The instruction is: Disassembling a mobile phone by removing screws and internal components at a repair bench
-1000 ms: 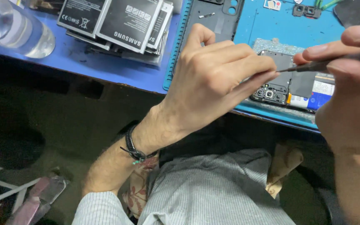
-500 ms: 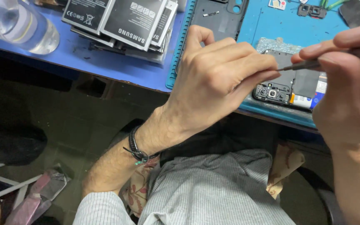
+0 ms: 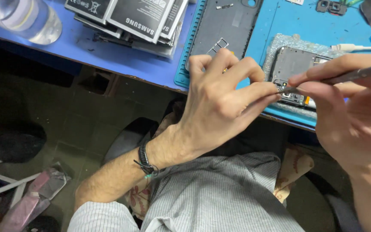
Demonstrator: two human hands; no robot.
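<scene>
Blue work mat (image 3: 280, 25) covers the counter (image 3: 108, 56) at the top of the head view, which looks down over a grey striped shirt and the person's two hands. On the mat, near the counter's front edge, lies an opened phone (image 3: 295, 71), back removed, resting on a pale padded sheet. The left hand (image 3: 220, 103), with a dark cord bracelet at the wrist, curls its fingers against the phone's lower edge to steady it, fingers bent close together. The right hand (image 3: 348, 107) pinches a slim metal screwdriver (image 3: 344, 76) between thumb and fingers, its tip down at the phone's lower corner beside the left fingertips. A dark back cover (image 3: 228, 25) lies further back on the mat, a stack of flat phone batteries (image 3: 138, 19) sits to its left, and a clear plastic bottle (image 3: 22, 19) lies at the far left. The likeliest risk is the tip slipping off a small screw and scratching the board or jabbing the left fingers, since they sit so close. The phone also sits near the counter's edge and could slide off. Compared with a second ago, the view has swung slightly, and more of the phone shows beyond the left hand; both grips look unchanged.
</scene>
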